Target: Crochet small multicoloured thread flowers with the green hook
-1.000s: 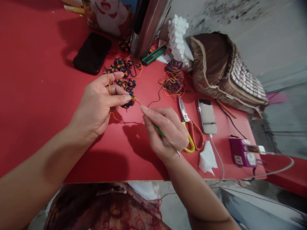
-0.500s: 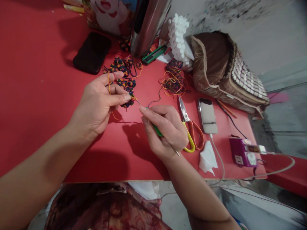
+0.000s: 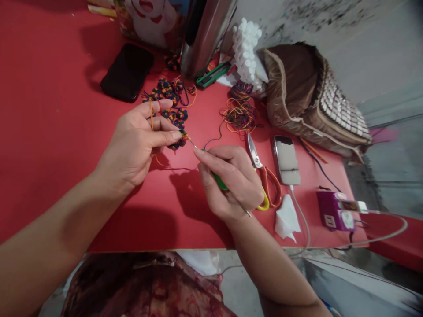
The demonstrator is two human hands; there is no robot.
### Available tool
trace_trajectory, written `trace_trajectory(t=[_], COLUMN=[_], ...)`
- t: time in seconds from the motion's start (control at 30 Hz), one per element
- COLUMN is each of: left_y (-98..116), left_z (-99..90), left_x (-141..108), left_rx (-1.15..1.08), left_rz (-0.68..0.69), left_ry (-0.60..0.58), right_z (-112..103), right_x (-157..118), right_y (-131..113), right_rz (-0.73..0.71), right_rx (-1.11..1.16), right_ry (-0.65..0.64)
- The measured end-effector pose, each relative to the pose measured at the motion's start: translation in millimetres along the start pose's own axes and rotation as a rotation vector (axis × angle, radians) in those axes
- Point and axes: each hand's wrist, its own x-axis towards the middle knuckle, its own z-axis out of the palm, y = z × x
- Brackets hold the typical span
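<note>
My left hand (image 3: 145, 136) pinches the edge of a small crocheted piece (image 3: 179, 141) in dark blue, green and orange yarn. An orange strand (image 3: 152, 116) loops over its raised forefinger. In my right hand (image 3: 231, 178) is a crochet hook (image 3: 220, 182) with a green grip, held like a pen; its thin metal tip points left to the piece's edge, where an orange loop sits. The hook's rear end sticks out below the palm. More crocheted pieces (image 3: 163, 91) lie just behind my left hand. A loose yarn tangle (image 3: 241, 114) rests beyond my right hand.
Scissors (image 3: 256, 158) with red and yellow handles lie right of my right hand, by a phone (image 3: 286, 160) on a cable. Behind stand a metal flask (image 3: 205, 42), a green cutter (image 3: 213, 75) and a brown bag (image 3: 297, 83). A black case (image 3: 127, 72) lies left.
My right hand has drawn slightly right and down with the hook, so more of the metal tip shows beside the piece. My left hand is nearly still.
</note>
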Motion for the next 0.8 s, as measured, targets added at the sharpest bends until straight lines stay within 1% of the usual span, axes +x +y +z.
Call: trace_trajectory(t=[0.17,0.33,0.47,0.63,0.8], left_y=[0.4,-0.4,-0.5,2.2,3.2], left_z=[0.7,-0.8,0.0,3.6,2.8], left_x=[0.2,0.4,-0.3,-2.3,-1.6], left_rx=[-0.016,-0.006,-0.019,-0.041,-0.038], left_rz=[-0.017,-0.002,-0.004,-0.033,-0.049], left_ry=[0.018,-0.018,-0.019,-0.02,-0.028], right_z=[-0.8,-2.5,-3.1,-0.5,-1.9], right_x=[-0.5,-0.2,0.4,0.4,0.5], right_y=[-0.3,0.6,-1.8,-3.0,-0.7], right_rz=[0.011,-0.005,0.048,0.131,0.148], right_rx=[0.052,0.061,0.06,0.102,0.109], right_ry=[-0.013,-0.003,0.014,0.085,0.082])
